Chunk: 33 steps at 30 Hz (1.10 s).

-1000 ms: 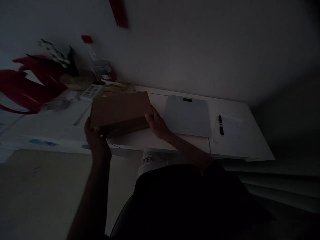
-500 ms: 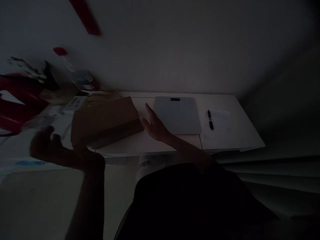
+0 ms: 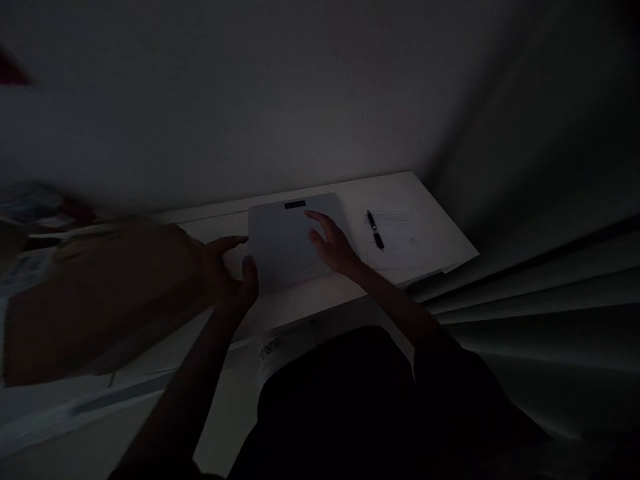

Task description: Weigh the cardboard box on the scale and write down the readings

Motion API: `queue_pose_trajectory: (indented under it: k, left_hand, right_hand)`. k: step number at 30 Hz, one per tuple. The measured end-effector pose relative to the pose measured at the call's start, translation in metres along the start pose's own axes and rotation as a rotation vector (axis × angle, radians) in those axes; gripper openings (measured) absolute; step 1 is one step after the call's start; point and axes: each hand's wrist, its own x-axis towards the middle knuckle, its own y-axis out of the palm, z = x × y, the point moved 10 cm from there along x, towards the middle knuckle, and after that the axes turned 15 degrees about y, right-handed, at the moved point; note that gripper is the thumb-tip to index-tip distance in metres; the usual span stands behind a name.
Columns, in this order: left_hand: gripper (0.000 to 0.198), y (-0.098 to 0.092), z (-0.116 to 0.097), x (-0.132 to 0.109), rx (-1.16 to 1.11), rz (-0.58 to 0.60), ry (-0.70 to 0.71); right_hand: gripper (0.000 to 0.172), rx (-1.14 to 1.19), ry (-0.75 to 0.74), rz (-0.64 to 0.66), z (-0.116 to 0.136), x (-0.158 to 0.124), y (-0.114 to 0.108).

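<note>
The scene is very dark. A flat grey scale (image 3: 287, 240) with a small dark display lies on a white desk (image 3: 430, 233). My left hand (image 3: 231, 273) is at the scale's left front corner, thumb and fingers curled round its edge. My right hand (image 3: 334, 243) rests on the scale's right part with fingers spread over its top. A brown cardboard box (image 3: 95, 293) sits blurred on the desk to the left of my left hand.
A sheet of paper (image 3: 397, 233) with a black pen (image 3: 375, 230) on it lies at the desk's right end. Blurred clutter sits at the far left. A wall rises right behind the desk.
Both hands have let go of the cardboard box and moved right onto the grey scale. The view has swung to the right, so the box now sits far left.
</note>
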Motion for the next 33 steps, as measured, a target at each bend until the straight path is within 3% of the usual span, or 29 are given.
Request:
queue_pose_trajectory:
  k: [3,7,11,14,21,28,33]
  left_hand:
    - [0.029,0.019,-0.006,0.02,-0.001,0.03,0.154]
    - [0.028,0.043,0.027,0.028,-0.12,0.081,0.024]
    - [0.029,0.048,0.061,0.022,-0.202,0.05,-0.113]
    - [0.034,0.046,0.077,0.014,-0.196,0.033,-0.167]
    - [0.049,0.053,0.111,-0.006,-0.224,0.078,-0.434]
    - [0.046,0.047,0.102,-0.005,-0.226,0.058,-0.368]
    - [0.048,0.047,0.107,-0.007,-0.215,0.054,-0.399]
  right_hand:
    - [0.061,-0.064,0.01,-0.112,-0.02,0.007,-0.036]
    - [0.054,-0.131,-0.021,-0.211,-0.036,0.027,-0.076]
    - [0.051,-0.14,-0.033,-0.297,-0.047,0.047,-0.099]
    - [0.052,-0.118,0.012,-0.296,-0.057,0.05,-0.096]
    - [0.058,-0.15,0.124,-0.128,-0.072,0.036,-0.06]
    - [0.054,-0.216,0.125,-0.105,-0.077,0.032,-0.053]
    - [0.047,-0.253,0.099,-0.175,-0.074,0.031,-0.059]
